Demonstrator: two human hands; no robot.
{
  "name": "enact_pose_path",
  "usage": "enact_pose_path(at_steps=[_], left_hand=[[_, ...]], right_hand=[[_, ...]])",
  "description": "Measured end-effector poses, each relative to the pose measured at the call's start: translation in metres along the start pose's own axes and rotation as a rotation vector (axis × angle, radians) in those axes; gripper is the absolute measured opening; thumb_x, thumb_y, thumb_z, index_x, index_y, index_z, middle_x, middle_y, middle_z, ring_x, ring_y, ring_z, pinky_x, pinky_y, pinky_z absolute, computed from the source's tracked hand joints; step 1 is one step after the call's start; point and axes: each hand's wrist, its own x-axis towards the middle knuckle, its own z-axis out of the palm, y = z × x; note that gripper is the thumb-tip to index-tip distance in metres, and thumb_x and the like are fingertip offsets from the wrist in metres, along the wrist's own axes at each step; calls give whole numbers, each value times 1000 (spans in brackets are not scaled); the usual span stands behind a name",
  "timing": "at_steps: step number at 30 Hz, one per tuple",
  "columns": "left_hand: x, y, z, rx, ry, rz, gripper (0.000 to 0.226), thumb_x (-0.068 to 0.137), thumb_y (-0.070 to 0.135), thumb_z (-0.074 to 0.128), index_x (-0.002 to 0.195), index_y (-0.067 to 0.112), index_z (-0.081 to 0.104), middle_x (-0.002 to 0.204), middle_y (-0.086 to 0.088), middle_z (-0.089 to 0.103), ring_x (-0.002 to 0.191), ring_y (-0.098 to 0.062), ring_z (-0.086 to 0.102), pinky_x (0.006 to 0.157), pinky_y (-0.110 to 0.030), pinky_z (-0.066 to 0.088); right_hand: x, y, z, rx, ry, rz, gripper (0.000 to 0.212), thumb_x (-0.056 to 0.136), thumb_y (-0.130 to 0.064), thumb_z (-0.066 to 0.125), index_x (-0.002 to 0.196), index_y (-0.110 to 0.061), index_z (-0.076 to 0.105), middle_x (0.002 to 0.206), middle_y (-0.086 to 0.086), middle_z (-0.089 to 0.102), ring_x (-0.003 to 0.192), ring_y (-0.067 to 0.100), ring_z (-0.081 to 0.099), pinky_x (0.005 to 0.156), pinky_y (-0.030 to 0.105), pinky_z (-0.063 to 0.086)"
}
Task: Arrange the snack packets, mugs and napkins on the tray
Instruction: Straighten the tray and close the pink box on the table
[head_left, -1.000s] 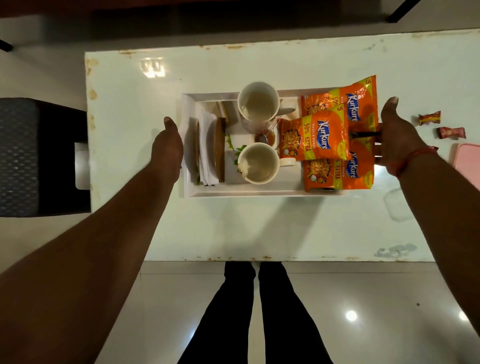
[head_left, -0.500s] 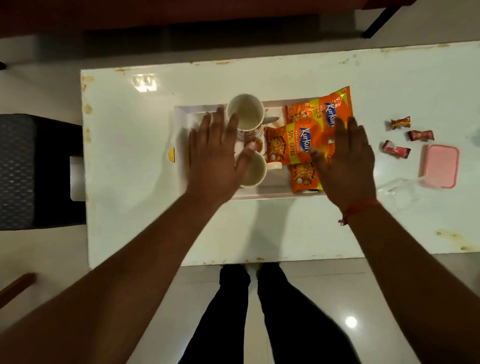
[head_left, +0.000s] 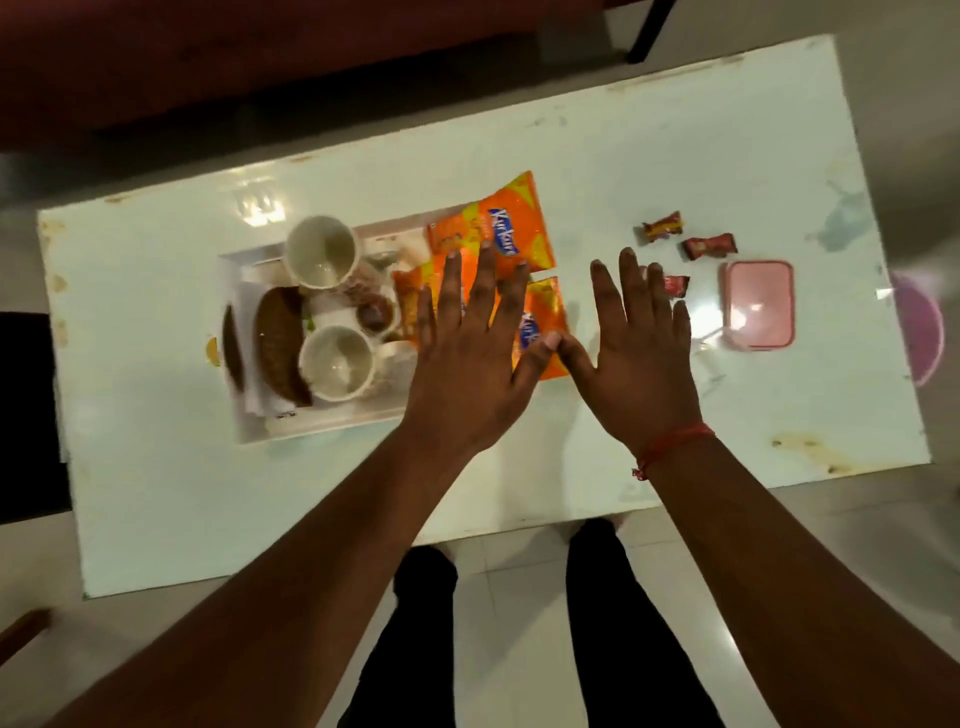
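Note:
A white tray lies on the white table's left half. In it stand two white mugs, one at the back and one at the front, beside brown coasters and white napkins. Orange snack packets cover the tray's right end. My left hand hovers flat over the packets, fingers spread, holding nothing. My right hand hovers flat over the bare table just right of the tray, fingers apart; the two thumbs touch.
Three small red candies lie right of my hands, next to a pink lidded box. A purple object sits past the table's right edge. A dark stool stands at the far left. My legs stand at the near edge.
Both hands left the tray's sides, came over its contents, then shifted right. The left hand went from the mugs to the packets; the right moved off the packets over bare table.

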Motion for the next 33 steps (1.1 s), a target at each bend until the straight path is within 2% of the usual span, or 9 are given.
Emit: enact_pose_path(at_steps=[5, 8, 13, 15, 19, 21, 23, 27, 33], left_hand=[[45, 77, 30, -66, 38, 6, 63, 100, 55, 17, 156, 26, 13, 166, -4, 5, 152, -30, -3, 121, -54, 6], [70, 104, 51, -25, 22, 34, 59, 102, 45, 25, 155, 21, 18, 165, -6, 13, 152, -31, 4, 121, -54, 9], [107, 119, 75, 114, -59, 100, 52, 95, 24, 50, 145, 16, 40, 155, -10, 37, 145, -30, 28, 121, -51, 10], [120, 119, 84, 169, -111, 136, 48, 94, 24, 53, 140, 16, 45, 148, -10, 44, 136, -31, 39, 120, -48, 17], [133, 120, 94, 297, -172, 155, 35, 94, 28, 57, 125, 13, 54, 126, -14, 53, 112, -35, 52, 94, -43, 42], [136, 120, 96, 318, -149, 140, 28, 94, 24, 56, 119, 12, 55, 120, -14, 52, 106, -35, 52, 82, -43, 44], [138, 119, 98, 326, -127, 133, 26, 95, 22, 55, 118, 11, 54, 117, -14, 53, 104, -35, 52, 78, -43, 44], [137, 121, 95, 236, -108, 82, 28, 96, 30, 55, 116, 11, 57, 115, -13, 56, 104, -32, 54, 80, -41, 45], [94, 141, 73, -98, 18, -24, 25, 91, 33, 59, 105, 13, 63, 101, -10, 62, 94, -26, 56, 78, -36, 46]], right_hand=[[11, 73, -30, -4, 12, 18, 77, 96, -67, 28, 156, -22, 16, 166, 6, 8, 153, 28, 7, 118, 58, 20], [26, 114, -41, -68, 9, -9, 71, 98, -58, 34, 155, -18, 21, 165, 9, 12, 152, 31, 11, 118, 57, 22], [65, 156, -44, -129, -44, 2, 59, 97, -38, 48, 150, -18, 31, 162, 7, 23, 150, 31, 17, 118, 55, 20], [80, 166, -40, -149, -63, -6, 54, 97, -31, 50, 147, -18, 36, 159, 6, 30, 149, 31, 19, 118, 54, 19], [108, 173, -33, -212, -126, -66, 42, 95, -24, 50, 136, -16, 50, 144, 8, 48, 145, 31, 28, 118, 54, 19], [116, 172, -29, -272, -136, -108, 34, 94, -23, 51, 126, -14, 57, 133, 11, 54, 136, 35, 38, 115, 53, 25], [119, 170, -26, -315, -124, -144, 28, 91, -18, 52, 117, -12, 61, 121, 14, 56, 122, 38, 46, 109, 52, 32], [117, 171, -23, -294, -79, -163, 24, 90, -15, 51, 112, -10, 60, 114, 14, 57, 112, 38, 50, 102, 49, 36], [84, 169, -43, -46, 73, -120, 21, 94, -33, 51, 97, -15, 61, 94, 5, 65, 92, 30, 58, 86, 40, 40]])
